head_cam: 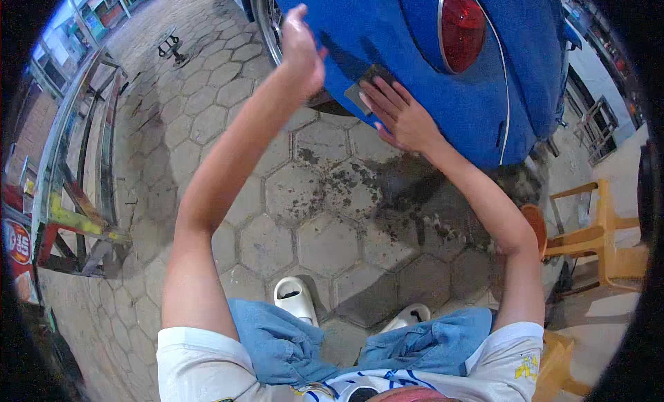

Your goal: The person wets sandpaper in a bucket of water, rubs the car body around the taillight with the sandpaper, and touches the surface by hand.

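The rear fender of a blue car (358, 33) curves across the top, with a red tail light (463, 31) set in a bright rim. My right hand (402, 114) lies flat on a dark grey-green sheet, likely sandpaper (358, 98), and presses it against the fender near its lower edge. Part of the sheet is hidden under my fingers. Raised beside the car's rear wheel (270, 26), my left hand (303, 54) is seen edge-on and slightly blurred. Nothing shows in it, and its thumb stands away from the fingers.
Hexagonal paving stones (327, 241) bear dark wet-looking spots below the fender. A worn wooden frame (85, 194) stands at left, and a small metal stand (174, 46) lies farther off. To the right is an orange-yellow plastic chair (604, 241). My pale slip-on shoes (298, 298) are beneath me.
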Action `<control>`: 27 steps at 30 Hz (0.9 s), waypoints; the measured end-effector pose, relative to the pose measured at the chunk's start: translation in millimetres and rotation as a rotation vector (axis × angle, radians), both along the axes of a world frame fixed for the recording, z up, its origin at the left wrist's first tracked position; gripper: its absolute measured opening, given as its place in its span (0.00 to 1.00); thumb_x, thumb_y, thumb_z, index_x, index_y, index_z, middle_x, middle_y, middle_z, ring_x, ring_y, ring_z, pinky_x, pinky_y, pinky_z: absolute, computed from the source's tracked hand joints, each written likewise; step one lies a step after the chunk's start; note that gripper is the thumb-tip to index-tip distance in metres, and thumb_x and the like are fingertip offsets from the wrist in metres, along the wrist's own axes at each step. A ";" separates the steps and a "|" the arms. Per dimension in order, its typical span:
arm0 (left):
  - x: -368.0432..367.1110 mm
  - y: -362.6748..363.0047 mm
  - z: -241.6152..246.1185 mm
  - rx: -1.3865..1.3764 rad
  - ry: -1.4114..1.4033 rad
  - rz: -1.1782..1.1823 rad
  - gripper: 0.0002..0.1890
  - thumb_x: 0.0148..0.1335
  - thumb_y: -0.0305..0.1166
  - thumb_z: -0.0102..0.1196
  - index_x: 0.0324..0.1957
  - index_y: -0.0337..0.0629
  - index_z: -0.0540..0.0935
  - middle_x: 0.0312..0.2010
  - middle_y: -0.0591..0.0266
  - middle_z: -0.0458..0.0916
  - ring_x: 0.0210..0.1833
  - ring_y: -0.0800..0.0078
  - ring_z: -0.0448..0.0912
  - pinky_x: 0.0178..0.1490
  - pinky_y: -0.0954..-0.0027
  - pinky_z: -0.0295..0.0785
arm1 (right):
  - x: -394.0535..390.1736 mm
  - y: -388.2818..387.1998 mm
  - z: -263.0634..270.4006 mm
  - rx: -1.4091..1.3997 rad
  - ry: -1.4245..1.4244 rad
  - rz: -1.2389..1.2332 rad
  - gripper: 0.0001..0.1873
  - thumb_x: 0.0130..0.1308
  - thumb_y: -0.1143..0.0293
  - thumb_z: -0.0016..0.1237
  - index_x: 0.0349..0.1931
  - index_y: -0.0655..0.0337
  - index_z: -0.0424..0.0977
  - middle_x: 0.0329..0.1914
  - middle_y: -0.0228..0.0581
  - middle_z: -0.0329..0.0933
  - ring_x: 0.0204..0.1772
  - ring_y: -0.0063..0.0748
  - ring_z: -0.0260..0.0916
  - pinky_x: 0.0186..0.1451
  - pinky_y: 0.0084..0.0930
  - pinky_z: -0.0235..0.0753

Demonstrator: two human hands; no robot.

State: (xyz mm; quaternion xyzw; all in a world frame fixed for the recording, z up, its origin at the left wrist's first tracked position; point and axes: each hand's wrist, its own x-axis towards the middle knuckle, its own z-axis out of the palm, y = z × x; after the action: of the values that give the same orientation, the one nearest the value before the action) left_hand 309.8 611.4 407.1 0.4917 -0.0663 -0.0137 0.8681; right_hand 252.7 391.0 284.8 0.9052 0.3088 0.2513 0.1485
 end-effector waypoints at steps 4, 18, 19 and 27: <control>91.3 22.6 -45.4 0.186 -0.403 0.470 0.27 0.71 0.47 0.53 0.66 0.42 0.73 0.64 0.55 0.69 0.71 0.58 0.63 0.72 0.51 0.59 | 38.8 45.6 12.1 0.043 -0.190 0.109 0.33 0.70 0.59 0.47 0.75 0.57 0.65 0.86 0.40 0.53 0.88 0.41 0.44 0.87 0.44 0.42; 86.3 -36.3 -83.8 0.761 -1.262 0.751 0.32 0.73 0.43 0.52 0.75 0.39 0.67 0.80 0.44 0.56 0.82 0.41 0.52 0.82 0.42 0.44 | -32.9 -100.5 -22.6 -0.287 -0.079 0.065 0.36 0.72 0.53 0.48 0.80 0.37 0.57 0.89 0.31 0.46 0.88 0.40 0.43 0.86 0.47 0.46; 88.0 -41.2 -86.3 0.811 -1.254 0.803 0.33 0.74 0.44 0.50 0.76 0.39 0.66 0.81 0.44 0.55 0.83 0.40 0.50 0.82 0.40 0.42 | -36.7 -112.2 -10.7 -0.196 -0.029 0.045 0.37 0.71 0.50 0.50 0.80 0.34 0.58 0.89 0.31 0.45 0.88 0.43 0.43 0.85 0.50 0.48; 94.9 -49.9 -90.0 0.782 -1.257 0.784 0.34 0.75 0.45 0.47 0.77 0.37 0.63 0.81 0.44 0.54 0.84 0.41 0.49 0.82 0.38 0.38 | -52.0 -135.0 -35.6 0.229 -0.204 -0.156 0.38 0.70 0.46 0.51 0.79 0.39 0.60 0.87 0.47 0.46 0.87 0.63 0.40 0.84 0.60 0.45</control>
State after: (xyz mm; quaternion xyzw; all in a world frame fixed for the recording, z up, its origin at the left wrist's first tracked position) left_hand 404.7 561.5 317.1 0.6608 -0.3525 0.5439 0.3785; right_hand 200.8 256.0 249.2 0.9072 0.1904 0.3632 0.0938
